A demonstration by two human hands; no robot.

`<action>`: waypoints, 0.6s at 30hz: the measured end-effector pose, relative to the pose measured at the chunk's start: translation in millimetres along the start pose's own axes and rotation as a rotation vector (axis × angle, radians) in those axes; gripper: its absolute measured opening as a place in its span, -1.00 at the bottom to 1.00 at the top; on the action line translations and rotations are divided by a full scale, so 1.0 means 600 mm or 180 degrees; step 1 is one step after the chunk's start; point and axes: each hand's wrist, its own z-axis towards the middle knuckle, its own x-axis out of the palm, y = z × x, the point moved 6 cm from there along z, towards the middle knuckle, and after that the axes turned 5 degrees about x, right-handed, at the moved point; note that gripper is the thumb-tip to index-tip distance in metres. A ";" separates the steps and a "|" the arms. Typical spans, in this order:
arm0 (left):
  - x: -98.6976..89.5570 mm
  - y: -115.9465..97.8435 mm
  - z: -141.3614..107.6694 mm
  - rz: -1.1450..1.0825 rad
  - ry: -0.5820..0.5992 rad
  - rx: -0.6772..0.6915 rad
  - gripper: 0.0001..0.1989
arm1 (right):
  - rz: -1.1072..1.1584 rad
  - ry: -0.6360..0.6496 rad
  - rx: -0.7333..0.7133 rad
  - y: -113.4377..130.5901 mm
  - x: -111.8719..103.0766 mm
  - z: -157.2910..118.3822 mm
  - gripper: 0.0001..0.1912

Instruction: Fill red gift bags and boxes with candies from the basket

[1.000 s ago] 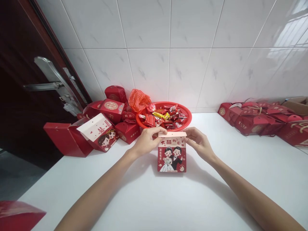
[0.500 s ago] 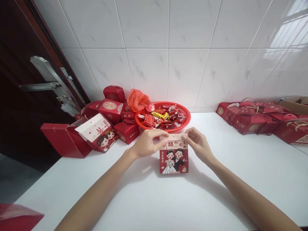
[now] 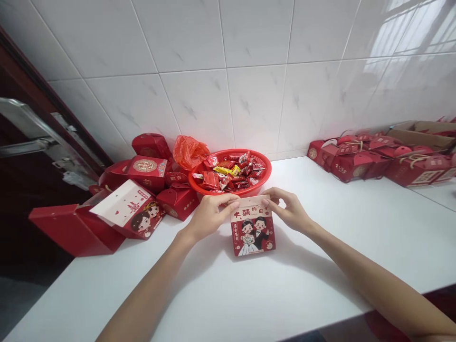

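A small red and cream candy box (image 3: pixel 253 235), printed with a cartoon bride and groom, is upright on the white table in front of me. My left hand (image 3: pixel 213 213) pinches the top left corner of its cream upper edge between thumb and fingers. At the top right corner, my right hand (image 3: pixel 288 209) grips the same edge, thumb on the front face. The back of the box is hidden from me. Just behind it stands a red plastic basket (image 3: pixel 265 178) heaped with wrapped candies (image 3: pixel 228 173).
Several red gift boxes (image 3: pixel 146 168) are piled at the left, one with an open white flap (image 3: pixel 119 204). A crumpled red plastic bag (image 3: pixel 190 151) leans by the basket. More red boxes (image 3: pixel 351 164) and a cardboard carton (image 3: pixel 420 135) line the wall at right. A door handle (image 3: pixel 26 147) is far left.
The view has swung to the right and tilted, so the surroundings appear further left. Both hands keep their hold on the top edge of the candy box, which stays in about the same place.
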 end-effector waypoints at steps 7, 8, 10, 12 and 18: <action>0.004 0.001 -0.004 0.0273 -0.0153 0.0089 -0.54 | 0.0606 0.0113 0.0426 -0.020 -0.061 0.019 -0.65; 0.003 0.002 -0.005 0.0300 -0.0159 0.0088 -0.50 | 0.0642 -0.0095 0.0444 -0.028 -0.090 0.025 -0.66; 0.001 0.004 -0.005 0.0329 -0.0155 0.0068 -0.49 | 0.0670 -0.0749 0.0368 -0.051 -0.163 0.031 -0.72; -0.003 0.005 -0.006 0.0374 -0.0166 0.0057 -0.52 | 0.0579 -0.1551 0.0298 -0.084 -0.244 0.028 -0.77; -0.005 0.003 -0.005 0.0512 -0.0052 0.0204 -0.66 | -0.0430 -0.3773 0.0554 -0.166 -0.426 -0.040 -0.91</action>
